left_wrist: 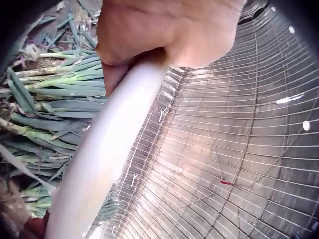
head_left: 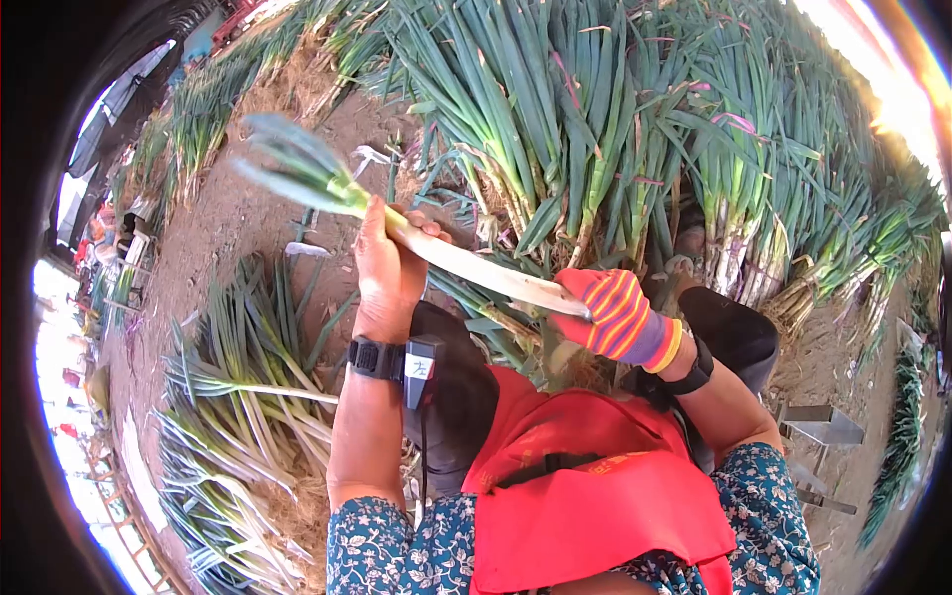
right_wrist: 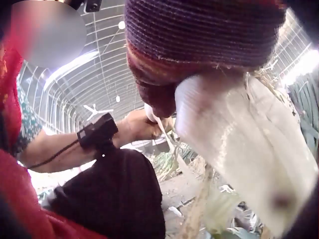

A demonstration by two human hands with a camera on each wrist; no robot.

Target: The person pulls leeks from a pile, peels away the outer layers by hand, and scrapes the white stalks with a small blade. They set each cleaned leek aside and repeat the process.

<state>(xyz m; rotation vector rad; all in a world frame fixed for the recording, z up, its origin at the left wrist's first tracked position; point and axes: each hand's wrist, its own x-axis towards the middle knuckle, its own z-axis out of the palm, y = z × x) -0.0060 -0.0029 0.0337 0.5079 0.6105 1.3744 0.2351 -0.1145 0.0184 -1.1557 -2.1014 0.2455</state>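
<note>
A long green-and-white leek-like stalk (head_left: 476, 271) is held aslant above the brown earthen floor (head_left: 188, 263), just beyond the upper edge of the bright red cloth apron (head_left: 605, 506). The bare left hand (head_left: 390, 263) has its fingers curled round the stalk where the green leaves meet the white shaft. The right hand, in a striped orange, yellow and purple knitted glove (head_left: 620, 315), curls its fingers about the root end; the right wrist view is too close and blurred to tell whether they also pinch loose skin or a small tool. A thin, pale strip (left_wrist: 22, 167) shows beside the shaft in the left wrist view.

The step in hand looks like cleaning the stalk by stripping its outer layer. If so, the next move calls for a steady left hold while the right hand draws the skin away from the root end, lightly enough not to snap the shaft. A loose heap of green-and-white stalks (head_left: 238, 407) lies near the floor's left edge; tall, dark-green leafy bundles (head_left: 535, 109) crowd its far edge.
</note>
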